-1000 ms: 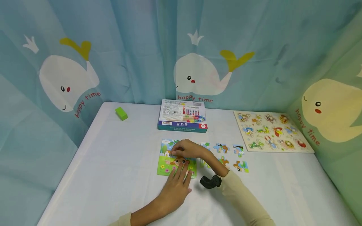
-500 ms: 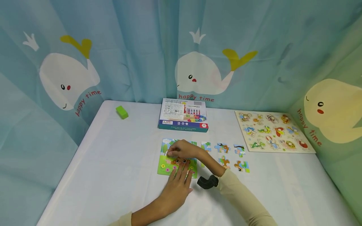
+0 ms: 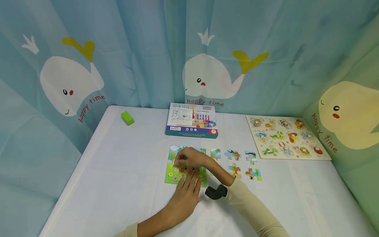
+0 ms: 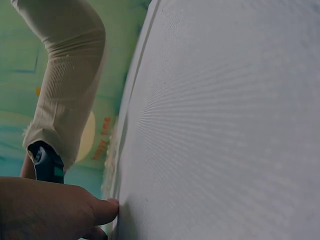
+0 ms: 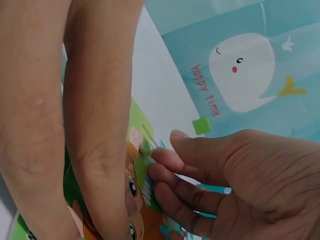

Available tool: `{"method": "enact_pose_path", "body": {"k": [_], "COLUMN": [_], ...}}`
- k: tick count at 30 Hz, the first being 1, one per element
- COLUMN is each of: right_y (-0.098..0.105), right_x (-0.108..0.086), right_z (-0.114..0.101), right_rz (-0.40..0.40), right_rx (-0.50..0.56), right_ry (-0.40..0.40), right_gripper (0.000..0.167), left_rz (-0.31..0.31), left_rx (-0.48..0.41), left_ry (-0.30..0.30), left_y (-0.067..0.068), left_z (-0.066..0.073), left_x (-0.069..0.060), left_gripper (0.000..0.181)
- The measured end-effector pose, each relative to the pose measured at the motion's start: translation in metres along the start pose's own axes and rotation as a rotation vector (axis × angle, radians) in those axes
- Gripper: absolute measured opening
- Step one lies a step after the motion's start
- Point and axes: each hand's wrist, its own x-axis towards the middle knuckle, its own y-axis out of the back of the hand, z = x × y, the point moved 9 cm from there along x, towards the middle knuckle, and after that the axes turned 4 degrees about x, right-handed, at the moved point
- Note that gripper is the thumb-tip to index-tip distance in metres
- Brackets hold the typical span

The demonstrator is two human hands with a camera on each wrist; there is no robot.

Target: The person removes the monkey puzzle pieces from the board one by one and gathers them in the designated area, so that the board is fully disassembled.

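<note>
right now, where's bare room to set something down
Free: left of the puzzle board, nearer than the green block; also between the insect board and right sleeve. Crowded: around the left hand, right hand and loose pieces.

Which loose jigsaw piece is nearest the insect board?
The back row's rightmost jigsaw piece, a dark branch along its top. It lies by the near left corner of the insect puzzle board; the others lie farther.
</note>
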Motion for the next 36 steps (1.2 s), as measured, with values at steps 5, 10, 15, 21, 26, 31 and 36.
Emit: {"method": "enact_pose_path", "body": {"k": [5,10,15,21,26,31,36], "right_y": [-0.001,0.0,-0.001,-0.003,-0.002,0.003,0.015], "right_x": [0.001,0.0,0.0,0.001,-0.003,-0.006,-0.01], "right_z": [0.001,0.003,0.005,0.008,0.007,0.012,0.014], "right_rz": [0.024,0.06,0.086,0.078,0.047,0.073,0.194], "right_rx": [0.052,0.066,0.103,0.137,0.196,0.254,0.269], "right_ry": [-0.043,-0.074,-0.097,-0.104,-0.108,-0.106,-0.062], "right_gripper": [0.009,0.007,0.005,0.006,0.012,0.015,0.015], "left_rz": [0.001,0.003,0.0,-0.021,-0.015,-0.005,-0.016], "left_rx": [0.004,0.003,-0.001,-0.004,0.009,0.013,0.014], "left_ry": [0.005,0.004,0.005,0.004,0.007,0.006,-0.01], "left_y": [0.001,0.003,0.003,0.0,0.0,0.0,0.0], "left_z": [0.0,0.0,0.0,0.001,0.001,0.001,0.002], "left_x": [0.0,0.001,0.001,0.0,0.0,-0.001,-0.001], "left_gripper": [0.061,0.061,0.06,0.061,0.061,0.061,0.061]}}
